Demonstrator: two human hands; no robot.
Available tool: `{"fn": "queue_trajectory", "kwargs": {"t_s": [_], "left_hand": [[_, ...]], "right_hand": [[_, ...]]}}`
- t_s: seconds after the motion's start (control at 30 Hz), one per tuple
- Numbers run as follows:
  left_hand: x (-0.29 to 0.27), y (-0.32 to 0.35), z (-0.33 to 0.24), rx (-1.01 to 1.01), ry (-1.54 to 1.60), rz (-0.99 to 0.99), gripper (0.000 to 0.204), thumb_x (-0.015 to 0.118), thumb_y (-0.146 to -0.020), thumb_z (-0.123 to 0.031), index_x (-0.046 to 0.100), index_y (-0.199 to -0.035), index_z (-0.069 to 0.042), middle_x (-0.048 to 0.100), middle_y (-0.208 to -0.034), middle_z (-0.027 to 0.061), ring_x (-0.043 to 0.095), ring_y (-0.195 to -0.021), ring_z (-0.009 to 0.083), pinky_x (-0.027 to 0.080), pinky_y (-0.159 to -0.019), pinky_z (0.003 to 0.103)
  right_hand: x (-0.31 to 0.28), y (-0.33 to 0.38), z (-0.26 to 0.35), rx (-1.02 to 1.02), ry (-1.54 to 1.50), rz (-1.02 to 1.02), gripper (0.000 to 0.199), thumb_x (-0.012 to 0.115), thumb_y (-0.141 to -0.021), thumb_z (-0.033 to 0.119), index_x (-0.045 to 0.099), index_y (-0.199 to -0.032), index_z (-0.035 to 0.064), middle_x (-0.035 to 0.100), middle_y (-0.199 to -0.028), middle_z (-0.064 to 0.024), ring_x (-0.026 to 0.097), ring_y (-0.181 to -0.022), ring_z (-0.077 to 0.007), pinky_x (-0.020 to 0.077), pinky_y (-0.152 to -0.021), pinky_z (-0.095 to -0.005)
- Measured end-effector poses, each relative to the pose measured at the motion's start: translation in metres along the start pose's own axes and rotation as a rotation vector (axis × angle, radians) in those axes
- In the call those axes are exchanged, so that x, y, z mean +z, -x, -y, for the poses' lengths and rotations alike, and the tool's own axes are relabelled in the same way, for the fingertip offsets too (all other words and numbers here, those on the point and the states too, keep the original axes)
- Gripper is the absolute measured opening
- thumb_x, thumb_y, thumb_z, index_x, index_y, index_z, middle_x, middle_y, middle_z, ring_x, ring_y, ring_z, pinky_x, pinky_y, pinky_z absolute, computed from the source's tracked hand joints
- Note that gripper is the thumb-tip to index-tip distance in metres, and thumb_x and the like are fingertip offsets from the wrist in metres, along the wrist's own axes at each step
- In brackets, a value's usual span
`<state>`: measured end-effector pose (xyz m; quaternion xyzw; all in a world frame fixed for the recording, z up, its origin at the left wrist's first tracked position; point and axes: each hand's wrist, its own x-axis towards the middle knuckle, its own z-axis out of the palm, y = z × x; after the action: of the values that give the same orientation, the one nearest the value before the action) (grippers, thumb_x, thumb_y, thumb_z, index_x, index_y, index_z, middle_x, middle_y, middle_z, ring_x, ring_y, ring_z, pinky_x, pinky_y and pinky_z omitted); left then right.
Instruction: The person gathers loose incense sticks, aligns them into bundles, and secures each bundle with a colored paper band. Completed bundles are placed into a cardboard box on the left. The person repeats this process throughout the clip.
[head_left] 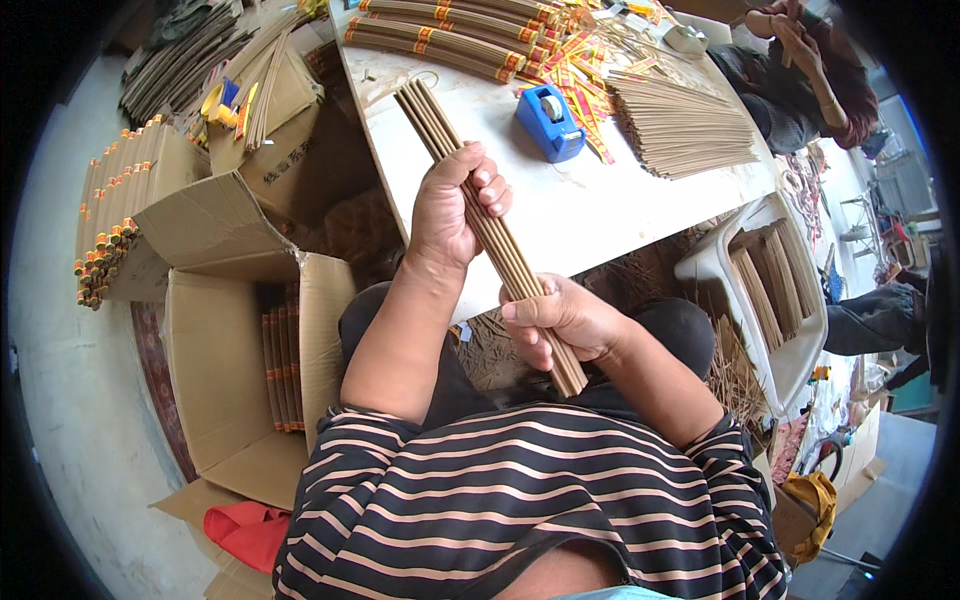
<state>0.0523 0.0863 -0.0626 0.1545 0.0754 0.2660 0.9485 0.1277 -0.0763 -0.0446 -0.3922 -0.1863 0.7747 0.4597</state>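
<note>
A bundle of brown incense sticks [506, 250] slants across my lap and the near edge of the table, its upper end lying to the left. My left hand [452, 208] is wrapped round the upper part of the bundle. Lower down, my right hand [568, 322] grips the same sticks, thumb on top. Beyond them on the white table [610, 205] stands a blue tape dispenser [550, 122]. Loose incense sticks [685, 128] lie in a fanned heap to its right, with red and yellow paper bands [590, 105] between.
Banded incense bundles [440, 45] lie along the table's far side. At my left is an open cardboard box [225, 375] with bundles inside; more bundles [115, 215] are stacked beyond. A white tub [790, 375] of sticks stands at right. Another person's hands [800, 45] show at upper right.
</note>
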Motion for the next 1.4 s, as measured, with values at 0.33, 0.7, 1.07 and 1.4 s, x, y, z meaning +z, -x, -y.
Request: {"fn": "queue_trajectory", "kwargs": {"t_s": [0.33,0.7,1.07,1.4], "left_hand": [[-0.001,0.003,-0.012,0.051,-0.029,-0.051,0.020,0.059,-0.086,-0.015,0.046,-0.071,-0.011,0.045,-0.058,-0.0020,0.042,-0.048,0.0092,0.037,-0.046,0.023],[0.001,0.003,-0.007,0.066,-0.009,-0.008,0.022,0.059,-0.086,-0.017,0.047,-0.069,-0.011,0.047,-0.058,-0.0016,0.044,-0.046,0.0086,0.037,-0.042,0.023],[0.007,0.007,0.009,0.231,-0.261,-0.321,0.016,0.063,-0.082,-0.010,0.048,-0.080,-0.009,0.046,-0.057,0.0020,0.046,-0.044,0.0123,0.042,-0.043,0.026],[0.006,0.008,0.000,0.098,-0.171,-0.216,0.012,0.061,-0.082,-0.011,0.050,-0.076,-0.012,0.044,-0.055,-0.0028,0.044,-0.045,0.0092,0.038,-0.041,0.024]], "right_hand": [[0.011,0.007,-0.006,0.003,0.293,-0.198,0.013,0.056,-0.086,0.010,0.046,-0.085,0.0018,0.048,-0.057,-0.0016,0.046,-0.041,-0.0102,0.0381,-0.038,-0.0224],[0.015,0.004,-0.011,0.014,0.166,-0.174,0.017,0.059,-0.085,0.013,0.049,-0.084,0.0000,0.049,-0.058,-0.0013,0.051,-0.043,-0.0102,0.0423,-0.040,-0.0216],[0.014,-0.011,-0.019,0.011,1.170,-0.752,0.023,0.059,-0.084,0.015,0.048,-0.091,-0.0044,0.060,-0.071,-0.0158,0.061,-0.066,-0.0238,0.0459,-0.061,-0.0339],[0.017,-0.002,-0.008,-0.020,0.340,-0.301,0.019,0.061,-0.083,0.013,0.046,-0.086,0.0012,0.048,-0.057,-0.0011,0.047,-0.040,-0.0094,0.0407,-0.039,-0.0221]]}}
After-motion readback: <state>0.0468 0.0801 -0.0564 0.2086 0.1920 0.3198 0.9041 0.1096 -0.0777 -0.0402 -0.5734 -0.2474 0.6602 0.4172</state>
